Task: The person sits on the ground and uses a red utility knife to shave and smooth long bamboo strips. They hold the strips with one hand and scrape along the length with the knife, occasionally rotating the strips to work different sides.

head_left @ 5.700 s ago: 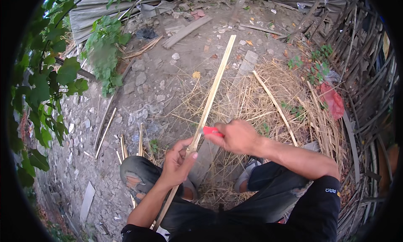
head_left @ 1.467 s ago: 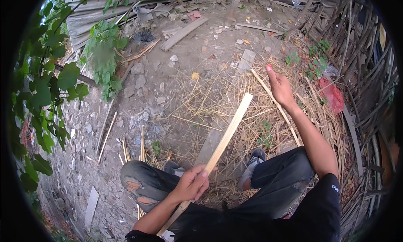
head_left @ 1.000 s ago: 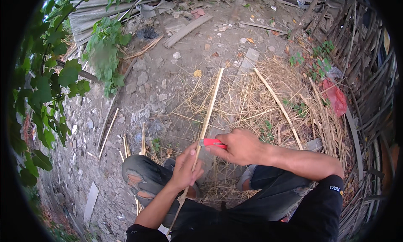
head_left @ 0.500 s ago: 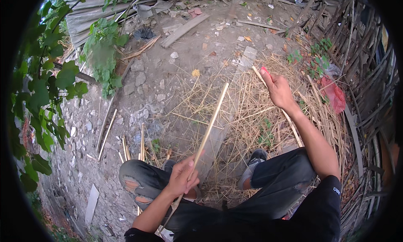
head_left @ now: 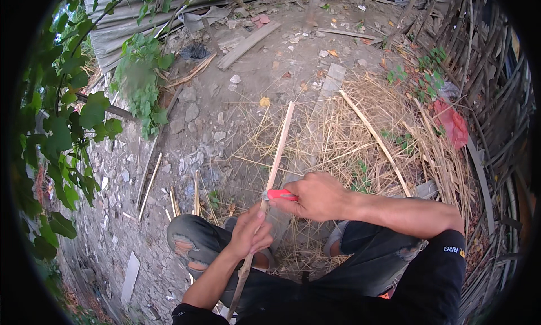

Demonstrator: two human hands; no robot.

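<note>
A long thin wooden stick (head_left: pixel 280 146) slants up and away from me, pale on its far part and darker brown at its near end. My left hand (head_left: pixel 249 235) is wrapped round the stick near its middle, above my bent left knee. In my right hand (head_left: pixel 319 196) is a red-handled utility knife (head_left: pixel 282 195), held in a closed grip. Its blade end meets the stick just beyond my left fingers; how deep the blade sits cannot be made out.
Straw and thin shavings (head_left: pixel 338 139) litter the dirt around a flat board (head_left: pixel 333 80). Another pale stick (head_left: pixel 375 134) lies on the right. Several sticks (head_left: pixel 196 194) stand by my left knee. Stacked branches (head_left: pixel 484 99) line the right side; leafy vines (head_left: pixel 62 122) hang at left.
My right hand has come back from the far right with the knife, down to the stick beside my left hand. The far end of the stick has shifted slightly left.
</note>
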